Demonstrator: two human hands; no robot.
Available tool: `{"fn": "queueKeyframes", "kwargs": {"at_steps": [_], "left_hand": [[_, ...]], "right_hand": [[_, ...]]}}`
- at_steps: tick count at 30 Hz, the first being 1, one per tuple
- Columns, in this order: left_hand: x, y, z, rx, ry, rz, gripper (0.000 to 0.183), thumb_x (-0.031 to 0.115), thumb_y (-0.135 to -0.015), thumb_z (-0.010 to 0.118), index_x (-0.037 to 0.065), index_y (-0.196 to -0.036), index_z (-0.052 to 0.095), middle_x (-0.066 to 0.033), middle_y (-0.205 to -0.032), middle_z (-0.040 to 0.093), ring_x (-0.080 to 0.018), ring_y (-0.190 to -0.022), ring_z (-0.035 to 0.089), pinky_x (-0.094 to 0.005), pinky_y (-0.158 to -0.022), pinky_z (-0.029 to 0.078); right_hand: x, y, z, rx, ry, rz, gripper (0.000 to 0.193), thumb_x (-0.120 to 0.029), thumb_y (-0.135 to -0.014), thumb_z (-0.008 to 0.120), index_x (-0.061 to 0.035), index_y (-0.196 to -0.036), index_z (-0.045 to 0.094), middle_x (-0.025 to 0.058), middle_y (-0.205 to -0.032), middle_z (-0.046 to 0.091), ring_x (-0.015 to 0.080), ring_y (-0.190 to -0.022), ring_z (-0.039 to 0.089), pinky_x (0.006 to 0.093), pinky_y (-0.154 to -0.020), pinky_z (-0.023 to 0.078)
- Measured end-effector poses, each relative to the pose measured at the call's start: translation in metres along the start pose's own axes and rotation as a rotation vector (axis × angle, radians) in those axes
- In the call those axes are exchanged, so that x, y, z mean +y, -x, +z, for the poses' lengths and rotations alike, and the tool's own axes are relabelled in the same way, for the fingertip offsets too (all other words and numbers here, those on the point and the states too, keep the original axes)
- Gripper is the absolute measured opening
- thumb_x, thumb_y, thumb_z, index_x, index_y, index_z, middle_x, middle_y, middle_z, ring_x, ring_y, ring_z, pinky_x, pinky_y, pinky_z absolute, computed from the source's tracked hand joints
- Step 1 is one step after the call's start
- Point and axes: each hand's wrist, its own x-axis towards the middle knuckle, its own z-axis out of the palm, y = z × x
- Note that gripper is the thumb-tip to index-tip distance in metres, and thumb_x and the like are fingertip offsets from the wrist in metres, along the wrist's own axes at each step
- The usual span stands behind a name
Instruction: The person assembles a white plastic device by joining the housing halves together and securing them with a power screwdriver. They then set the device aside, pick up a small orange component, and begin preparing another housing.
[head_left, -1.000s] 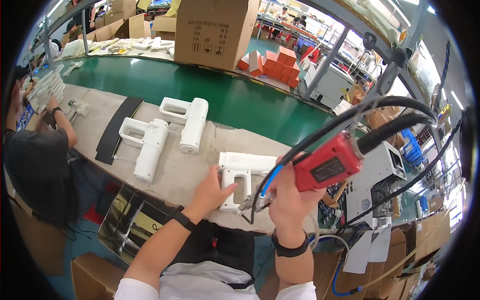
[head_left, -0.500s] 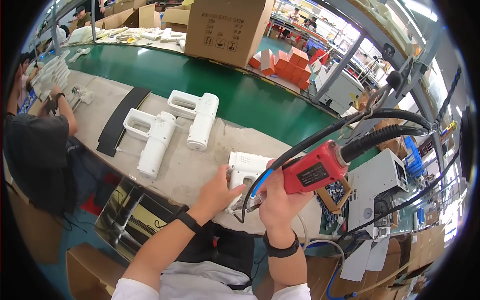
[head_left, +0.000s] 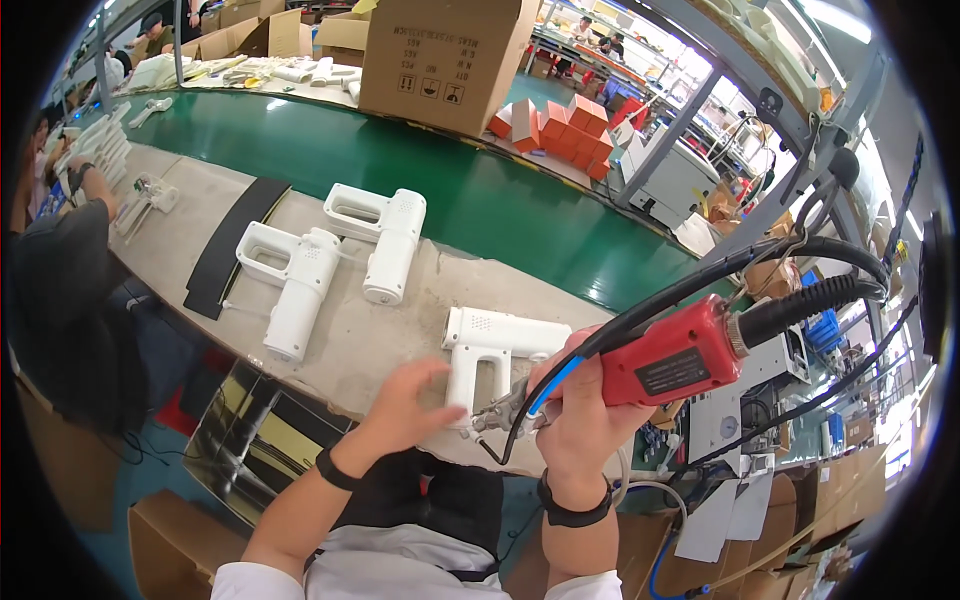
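Observation:
A white gun-shaped plastic housing (head_left: 515, 333) lies on the worktable in front of me, its handle pointing toward me. My left hand (head_left: 400, 405) is open beside it, fingers and thumb apart, the thumb close to the handle's lower end. My right hand (head_left: 585, 430) is wrapped round a red electric screwdriver (head_left: 672, 362), from which a thick black cable runs to the upper right. The tool's front end is near the foot of the handle, partly hidden by my hand and a black hose with a blue section; I cannot tell whether it touches.
Two more white housings, one nearer (head_left: 302, 295) and one farther (head_left: 395, 248), lie left of centre beside a black curved strip (head_left: 228, 255). A green belt (head_left: 300, 140) runs behind, with a large carton (head_left: 440, 60) beyond. A co-worker (head_left: 70, 280) works at far left.
My left hand has come off the housing and moved left, its fingers spreading. My right hand and the screwdriver have shifted right. The whole view has also shifted slightly.

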Motion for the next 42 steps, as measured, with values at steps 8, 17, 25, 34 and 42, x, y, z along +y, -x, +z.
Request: {"fn": "queueKeyframes", "kwargs": {"at_steps": [8,17,25,34,42], "left_hand": [[0.018,0.014,0.002,-0.166,-0.183,0.343,0.019,0.01,-0.071,0.073,0.007,-0.089,0.068,-0.0092,-0.082,0.066,-0.029,-0.081,0.062,-0.0383,-0.069,0.05],[0.013,0.018,0.001,-0.205,0.085,0.212,0.017,0.002,-0.078,0.065,0.005,-0.095,0.069,-0.0133,-0.084,0.067,-0.0298,-0.077,0.064,-0.0368,-0.068,0.051],[0.003,-0.001,0.0,-0.004,-0.099,0.198,0.014,0.007,-0.08,0.066,0.007,-0.093,0.071,-0.014,-0.083,0.067,-0.0305,-0.078,0.064,-0.0369,-0.067,0.051],[0.001,-0.016,0.008,-0.061,-0.107,0.097,0.01,0.014,-0.077,0.07,0.006,-0.082,0.071,-0.0113,-0.08,0.066,-0.0309,-0.076,0.061,-0.0377,-0.067,0.049],[-0.008,-0.017,0.014,-0.078,-0.099,0.154,0.011,0.015,-0.077,0.07,0.005,-0.081,0.07,-0.0106,-0.078,0.064,-0.0305,-0.075,0.061,-0.0379,-0.066,0.049]], "right_hand": [[-0.007,0.001,0.008,0.002,-0.016,-0.024,0.024,-0.015,-0.091,0.063,0.0004,-0.101,0.049,0.008,-0.075,0.057,0.015,-0.049,0.057,0.0221,-0.038,0.039],[-0.007,0.004,0.008,-0.021,-0.011,-0.018,0.021,-0.013,-0.09,0.064,0.001,-0.099,0.052,0.0086,-0.078,0.059,0.0137,-0.049,0.057,0.0213,-0.038,0.039],[0.003,0.012,0.013,0.015,0.078,0.042,0.016,-0.008,-0.088,0.064,0.0011,-0.097,0.055,0.0081,-0.076,0.063,0.0098,-0.048,0.055,0.0209,-0.041,0.041],[0.041,0.025,0.013,0.035,0.067,0.124,0.017,-0.004,-0.087,0.063,0.0025,-0.099,0.052,0.0096,-0.078,0.063,0.0102,-0.052,0.055,0.0223,-0.044,0.043],[0.05,0.025,0.0,-0.097,0.141,0.062,0.014,0.003,-0.086,0.057,0.0037,-0.098,0.051,0.0101,-0.076,0.061,0.0133,-0.053,0.056,0.0247,-0.046,0.046]]}}
